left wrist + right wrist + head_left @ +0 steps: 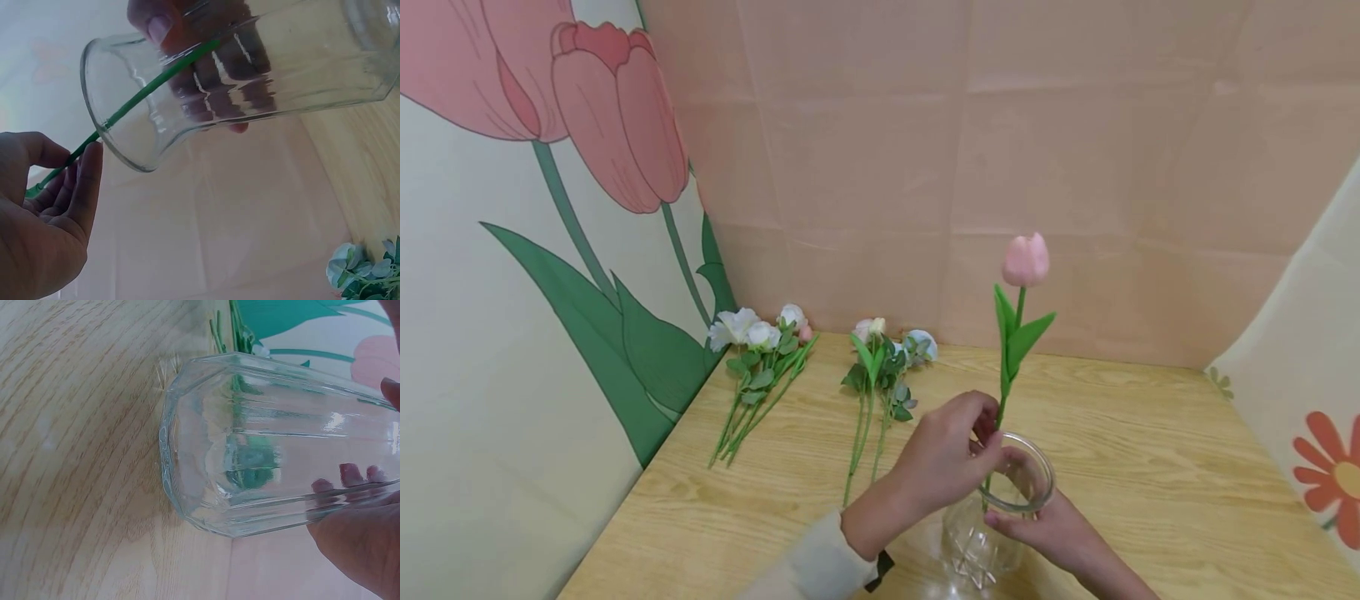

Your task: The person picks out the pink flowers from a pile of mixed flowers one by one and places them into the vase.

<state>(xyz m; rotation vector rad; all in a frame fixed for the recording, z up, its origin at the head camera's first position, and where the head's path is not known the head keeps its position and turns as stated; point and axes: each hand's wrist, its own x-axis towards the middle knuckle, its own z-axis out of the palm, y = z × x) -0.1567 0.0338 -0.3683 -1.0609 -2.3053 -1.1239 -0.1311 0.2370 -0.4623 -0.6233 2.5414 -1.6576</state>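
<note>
Pink tulip with a green stem and two green leaves stands nearly upright in my head view, its stem running down into the mouth of a clear, ribbed glass vase. I see the left hand, in a cream sleeve, pinching the stem just above the rim, while the right hand comes in from the other side and grips the vase below its mouth. On the pale wood-grain table, a bunch of white flowers with green stems lies toward the back left, and a second bunch of pale pink, cream and light blue flowers lies between it and the vase.

From the left wrist, I watch the left fingers pinch the stem outside the rim; its lower end sits inside the vase, well apart from the base. The right fingers show through the glass, wrapped round the vase.

On the right wrist, I get the vase's faceted base beside the table; I cannot tell whether it touches. The right fingers hold the glass at the picture's edge, and green stems show beyond.
</note>
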